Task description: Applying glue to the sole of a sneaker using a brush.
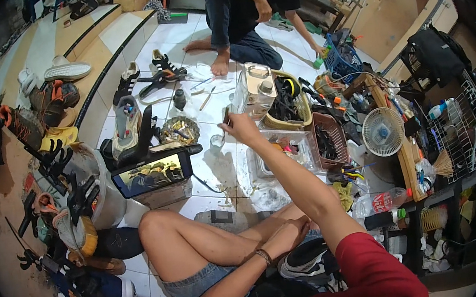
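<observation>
My right hand (240,129) reaches forward, fingers pinched on a small dark stick-like tool (227,116), its exact kind unclear. A small clear glass jar (217,142) stands on the floor just left of and below that hand. Past it is a rectangular can (258,81) with a pale top. My left hand (297,228) lies low at my lap, fingers curled, partly hidden by my right arm; what it holds, if anything, is hidden. Below it, a dark and white sneaker (306,261) lies at my lap.
A phone (152,175) stands on its side at left, beside a bucket (104,187) with clamps and shoes. A round tray of cigarette butts (179,133) is near. Baskets (285,99), a fan (383,132) and a bottle (382,202) line the right. Another person (244,24) sits opposite.
</observation>
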`<state>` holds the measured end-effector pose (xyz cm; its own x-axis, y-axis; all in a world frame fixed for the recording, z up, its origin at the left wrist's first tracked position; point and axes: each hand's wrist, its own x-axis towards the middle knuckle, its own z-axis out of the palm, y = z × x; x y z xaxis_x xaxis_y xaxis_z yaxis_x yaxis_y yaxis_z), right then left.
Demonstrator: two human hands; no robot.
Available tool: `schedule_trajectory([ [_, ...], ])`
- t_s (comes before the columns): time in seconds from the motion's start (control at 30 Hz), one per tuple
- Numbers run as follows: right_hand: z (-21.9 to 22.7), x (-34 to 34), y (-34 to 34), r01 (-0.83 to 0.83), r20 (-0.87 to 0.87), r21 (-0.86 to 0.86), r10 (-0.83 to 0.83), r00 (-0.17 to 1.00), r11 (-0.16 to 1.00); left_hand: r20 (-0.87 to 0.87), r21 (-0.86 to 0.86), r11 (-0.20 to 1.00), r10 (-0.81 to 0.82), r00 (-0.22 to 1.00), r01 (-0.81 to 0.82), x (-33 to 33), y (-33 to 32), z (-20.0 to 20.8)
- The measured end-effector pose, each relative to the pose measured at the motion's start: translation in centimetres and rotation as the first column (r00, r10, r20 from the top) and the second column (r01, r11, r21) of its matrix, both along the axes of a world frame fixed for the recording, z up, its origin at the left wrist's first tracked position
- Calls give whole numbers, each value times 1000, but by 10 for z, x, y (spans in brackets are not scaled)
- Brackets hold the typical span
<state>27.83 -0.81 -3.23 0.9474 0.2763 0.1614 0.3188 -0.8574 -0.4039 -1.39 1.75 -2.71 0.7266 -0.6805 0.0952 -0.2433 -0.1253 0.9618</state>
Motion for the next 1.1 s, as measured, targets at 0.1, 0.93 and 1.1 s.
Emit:
schedule_trajectory([
  [0.1,35,-6,-9,-50,104,293,20,994,955,-66,27,999,28,997,-26,1,-6,-5],
  [0.93,70,-400,-301,481,-194,779,-574,796,403,-226,-67,974,-228,947,218,-24,-40,-29],
  [1.1,56,-425,-286,554,-409,819,-527,745,148,-306,-177,927,-370,877,330,-21,-59,-25],
])
